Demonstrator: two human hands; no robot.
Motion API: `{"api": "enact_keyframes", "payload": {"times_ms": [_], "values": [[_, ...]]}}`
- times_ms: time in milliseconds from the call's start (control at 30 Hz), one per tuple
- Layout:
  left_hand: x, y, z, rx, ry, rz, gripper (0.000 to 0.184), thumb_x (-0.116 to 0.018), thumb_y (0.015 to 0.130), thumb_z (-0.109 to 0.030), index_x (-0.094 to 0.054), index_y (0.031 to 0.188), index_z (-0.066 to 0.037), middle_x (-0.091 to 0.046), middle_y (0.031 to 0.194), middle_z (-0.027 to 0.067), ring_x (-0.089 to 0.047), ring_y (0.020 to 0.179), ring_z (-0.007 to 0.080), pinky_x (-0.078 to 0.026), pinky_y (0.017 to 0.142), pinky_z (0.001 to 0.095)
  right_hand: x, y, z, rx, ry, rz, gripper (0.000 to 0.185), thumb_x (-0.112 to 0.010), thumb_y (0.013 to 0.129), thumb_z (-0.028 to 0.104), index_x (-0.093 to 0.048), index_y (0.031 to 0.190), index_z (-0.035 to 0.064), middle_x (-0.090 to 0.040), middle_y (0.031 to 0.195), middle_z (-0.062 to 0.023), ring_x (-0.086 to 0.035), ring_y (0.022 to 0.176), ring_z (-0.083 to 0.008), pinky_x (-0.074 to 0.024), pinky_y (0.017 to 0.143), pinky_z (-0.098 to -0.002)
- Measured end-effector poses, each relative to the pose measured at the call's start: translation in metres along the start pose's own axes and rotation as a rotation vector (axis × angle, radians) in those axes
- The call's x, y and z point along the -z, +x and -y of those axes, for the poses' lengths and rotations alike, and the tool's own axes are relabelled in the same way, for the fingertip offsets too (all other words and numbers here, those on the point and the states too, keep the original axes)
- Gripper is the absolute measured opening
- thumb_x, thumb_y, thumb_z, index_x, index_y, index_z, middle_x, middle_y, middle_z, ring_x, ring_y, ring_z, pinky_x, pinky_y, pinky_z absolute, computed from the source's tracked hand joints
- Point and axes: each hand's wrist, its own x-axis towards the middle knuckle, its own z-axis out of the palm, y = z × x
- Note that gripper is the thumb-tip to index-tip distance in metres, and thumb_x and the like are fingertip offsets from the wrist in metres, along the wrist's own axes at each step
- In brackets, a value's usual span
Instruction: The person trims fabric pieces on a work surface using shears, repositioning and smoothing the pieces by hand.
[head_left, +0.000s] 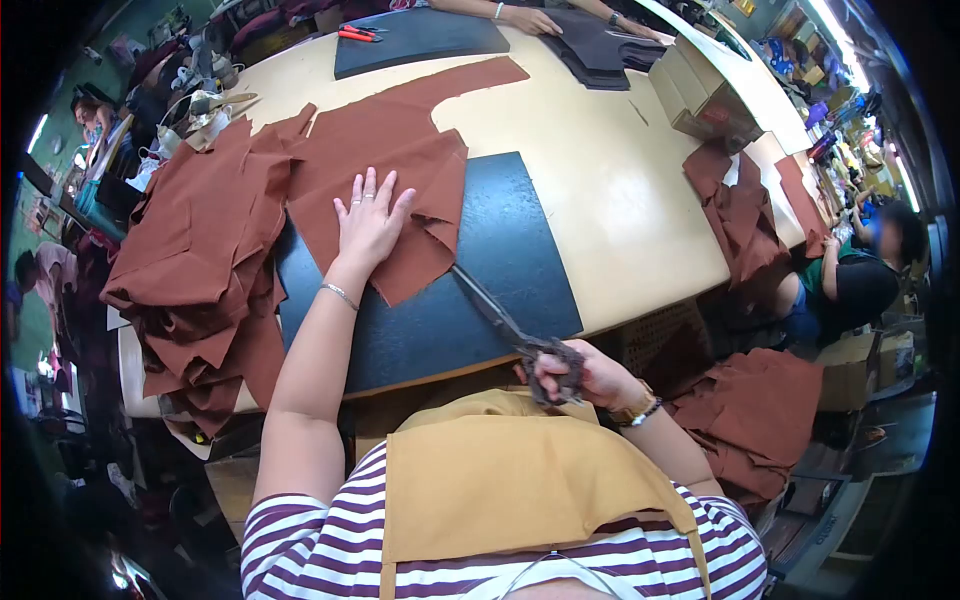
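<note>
My left hand (372, 222) lies flat, fingers spread, on a rust-brown cloth piece (410, 165) spread over a dark board (510, 240). Closed around the wrapped handles of large scissors (490, 303), my right hand (585, 375) is at the board's front edge. The scissors point up and left, their tip at the lower right edge of the cloth. A part of that cloth is folded near the tip. Left of my left hand, a thick pile of rust-brown cloth (200, 220) covers the table's left side and hangs over its edge.
Across the pale table (620, 220) are a second dark board (420, 42) with red-handled scissors (360, 33), dark folded cloth (590, 45) under another person's hands, and a cardboard box (700, 95). More brown cloth (745, 420) lies at lower right. A person (860, 270) sits at right.
</note>
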Motion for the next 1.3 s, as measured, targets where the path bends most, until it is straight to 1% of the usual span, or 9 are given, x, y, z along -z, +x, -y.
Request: {"api": "enact_keyframes", "payload": {"times_ms": [300,467,600,800,933,1033,1100,1200,1300], "values": [[0.005,-0.020,0.010,-0.214,-0.009,0.032,0.073,-0.032,0.092,-0.064,-0.024,0.150,-0.021,-0.012,0.157,0.0141,-0.009,0.145,0.0302,-0.005,0.112,0.0599,-0.025,0.052,0.002,0.150,0.262,-0.071,0.024,-0.059,0.094,0.027,-0.058,0.091,0.0035,-0.058,0.071,-0.0026,-0.059,0.065,-0.0127,-0.0544,0.064,-0.0325],[0.006,-0.022,0.021,-0.183,0.058,-0.001,0.076,-0.034,0.089,-0.069,-0.024,0.150,-0.024,-0.011,0.157,0.0140,-0.007,0.145,0.0313,-0.004,0.112,0.0614,-0.017,0.045,0.006,0.425,0.484,-0.274,0.025,-0.052,0.098,0.036,-0.055,0.095,0.0115,-0.058,0.075,0.0026,-0.058,0.067,-0.0092,-0.0551,0.071,-0.0352],[0.018,-0.023,0.019,-0.169,0.132,0.087,0.078,-0.048,0.085,-0.065,-0.029,0.148,-0.024,-0.014,0.157,0.0128,-0.010,0.145,0.0317,-0.007,0.111,0.0624,0.002,0.028,0.004,0.644,0.511,-0.400,0.021,-0.052,0.098,0.033,-0.053,0.096,0.0120,-0.057,0.077,0.0022,-0.059,0.073,-0.0097,-0.0537,0.076,-0.0385],[0.034,-0.013,0.053,-0.312,0.217,0.068,0.089,-0.057,0.074,-0.071,-0.032,0.147,-0.025,-0.021,0.155,0.0114,-0.016,0.144,0.0324,-0.011,0.111,0.0629,0.028,-0.016,-0.010,0.690,0.377,-0.524,0.024,-0.054,0.097,0.032,-0.054,0.092,0.0088,-0.057,0.072,0.0001,-0.059,0.065,-0.0116,-0.0555,0.068,-0.0375],[0.055,-0.007,0.077,-0.246,0.210,0.148,0.079,-0.060,0.079,-0.058,-0.034,0.146,-0.025,-0.020,0.156,0.0121,-0.016,0.144,0.0339,-0.012,0.111,0.0628,0.034,-0.043,-0.023,0.580,0.304,-0.539,0.023,-0.054,0.097,0.029,-0.053,0.088,0.0075,-0.057,0.070,-0.0012,-0.059,0.063,-0.0124,-0.0553,0.064,-0.0369],[0.046,-0.005,0.052,-0.243,0.265,0.053,0.073,-0.058,0.083,-0.055,-0.034,0.146,-0.024,-0.020,0.155,0.0145,-0.015,0.143,0.0355,-0.013,0.111,0.0624,0.027,-0.049,-0.030,0.537,0.248,-0.512,0.019,-0.053,0.096,0.023,-0.052,0.085,0.0072,-0.056,0.071,-0.0027,-0.058,0.063,-0.0133,-0.0538,0.063,-0.0349],[0.035,-0.012,0.000,-0.319,0.079,0.001,0.060,-0.055,0.090,-0.044,-0.040,0.142,-0.019,-0.022,0.154,0.0166,-0.017,0.143,0.0364,-0.015,0.110,0.0621,0.019,-0.046,-0.032,0.534,0.227,-0.511,0.019,-0.053,0.095,0.022,-0.051,0.085,0.0061,-0.056,0.072,-0.0036,-0.056,0.063,-0.0134,-0.0519,0.063,-0.0331],[0.014,-0.023,-0.086,-0.600,-0.052,0.074,0.046,-0.056,0.091,-0.036,-0.051,0.132,-0.015,-0.030,0.150,0.0169,-0.023,0.141,0.0365,-0.020,0.110,0.0577,0.015,-0.036,-0.034,0.504,0.194,-0.512,0.026,-0.056,0.096,0.028,-0.053,0.089,0.0033,-0.056,0.072,-0.0037,-0.056,0.063,-0.0135,-0.0518,0.060,-0.0311],[-0.040,-0.025,-0.139,-0.832,-0.143,0.082,0.052,-0.049,0.094,-0.043,-0.044,0.139,-0.018,-0.028,0.151,0.0168,-0.023,0.141,0.0355,-0.019,0.112,0.0558,0.010,-0.031,-0.033,0.505,0.206,-0.469,0.026,-0.057,0.096,0.029,-0.055,0.088,0.0035,-0.056,0.070,-0.0038,-0.056,0.063,-0.0132,-0.0519,0.060,-0.0306]]}}
